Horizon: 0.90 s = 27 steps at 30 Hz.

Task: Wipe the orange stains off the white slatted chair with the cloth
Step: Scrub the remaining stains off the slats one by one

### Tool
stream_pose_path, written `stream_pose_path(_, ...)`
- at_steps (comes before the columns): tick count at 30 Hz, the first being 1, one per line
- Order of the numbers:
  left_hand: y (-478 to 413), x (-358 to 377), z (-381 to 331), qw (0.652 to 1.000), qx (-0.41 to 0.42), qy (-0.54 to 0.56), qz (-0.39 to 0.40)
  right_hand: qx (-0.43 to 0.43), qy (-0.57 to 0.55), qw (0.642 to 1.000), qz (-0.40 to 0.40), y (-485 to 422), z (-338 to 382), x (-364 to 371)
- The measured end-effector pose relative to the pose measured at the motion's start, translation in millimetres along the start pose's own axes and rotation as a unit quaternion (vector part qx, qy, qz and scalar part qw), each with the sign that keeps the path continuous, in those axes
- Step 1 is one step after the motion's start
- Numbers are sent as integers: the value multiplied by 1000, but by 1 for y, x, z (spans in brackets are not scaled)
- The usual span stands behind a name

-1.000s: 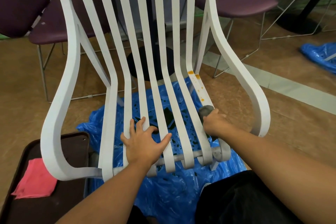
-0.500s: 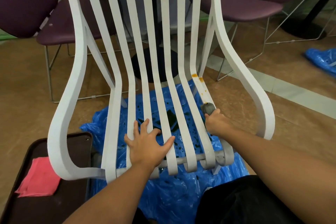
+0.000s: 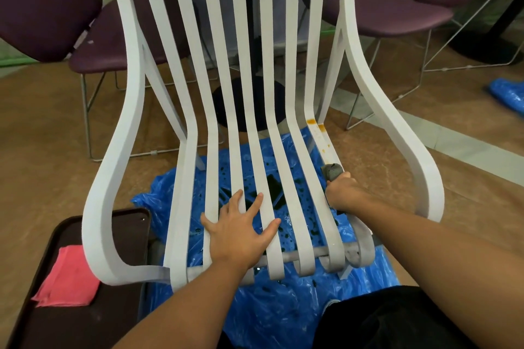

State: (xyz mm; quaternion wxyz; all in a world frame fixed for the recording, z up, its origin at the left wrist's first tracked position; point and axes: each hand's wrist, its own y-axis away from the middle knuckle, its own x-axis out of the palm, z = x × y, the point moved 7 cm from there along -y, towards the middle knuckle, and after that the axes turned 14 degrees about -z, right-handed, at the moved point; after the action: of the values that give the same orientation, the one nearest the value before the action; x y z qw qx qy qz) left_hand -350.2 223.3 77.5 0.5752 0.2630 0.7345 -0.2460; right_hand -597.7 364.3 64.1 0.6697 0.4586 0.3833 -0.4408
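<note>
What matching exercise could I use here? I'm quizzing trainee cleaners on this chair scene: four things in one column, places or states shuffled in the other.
Things
1. grey cloth
2. pink cloth
3. orange stains
4. left hand

Places or states
A. lying on the dark tray
B. spread flat across the seat slats
C. gripped in the right hand
D. on the rightmost slat, from its bend down

Pairs: 1-C, 2-A, 3-D, 4-B
</note>
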Motion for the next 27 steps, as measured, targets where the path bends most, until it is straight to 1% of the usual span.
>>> stream_pose_path(2, 0, 0, 1, 1000, 0, 1, -2, 3, -31, 999, -15, -12, 4, 6)
stream_pose_path(8, 0, -3, 0, 1000, 1, 3, -14, -39, -20, 998, -51, -42, 27, 9)
stream_pose_path(17, -1, -4, 0, 1000, 4, 24, -18, -58, -15, 996, -69, -87, 62, 13)
stream_pose_path(24, -2, -4, 1, 999, -1, 31, -15, -101, -31, 990, -90, -118, 88, 13)
stream_pose_path(27, -2, -5, 1, 999, -2, 31, -15, -107, -7, 990, -89, -120, 92, 13)
